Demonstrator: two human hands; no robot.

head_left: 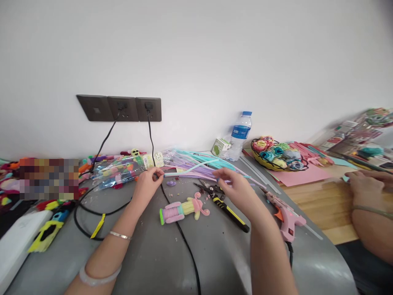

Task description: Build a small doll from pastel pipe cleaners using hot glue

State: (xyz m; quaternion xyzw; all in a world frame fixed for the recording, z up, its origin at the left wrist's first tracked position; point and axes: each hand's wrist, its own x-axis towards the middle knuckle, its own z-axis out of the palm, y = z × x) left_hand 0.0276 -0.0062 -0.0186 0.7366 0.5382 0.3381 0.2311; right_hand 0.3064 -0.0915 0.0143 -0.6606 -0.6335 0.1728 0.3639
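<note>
My left hand [150, 180] pinches one end of a pale blue pipe cleaner [190, 169], which stretches right over the pile. My right hand [231, 184] hovers past the pile's front with curved fingers slightly apart; nothing shows between them. Purple, pink and turquoise pipe cleaners [199, 170] lie behind both hands. Between my forearms rests a small pipe-cleaner figure [182, 209] in pink, yellow and purple with a green end. Beside it, under my right hand, are black-and-yellow pliers [229, 211], jaws pointing toward the pile. A small purple piece [171, 183] lies near my left fingers.
A pink glue gun [288, 221] lies right of my forearm. Behind stand a water bottle [240, 137] and a small box [220, 146]. A flower basket [276, 157] sits right, near another person's hand [365, 186]. Black cables [184, 237] cross the grey table; bagged crafts [118, 170] lie left.
</note>
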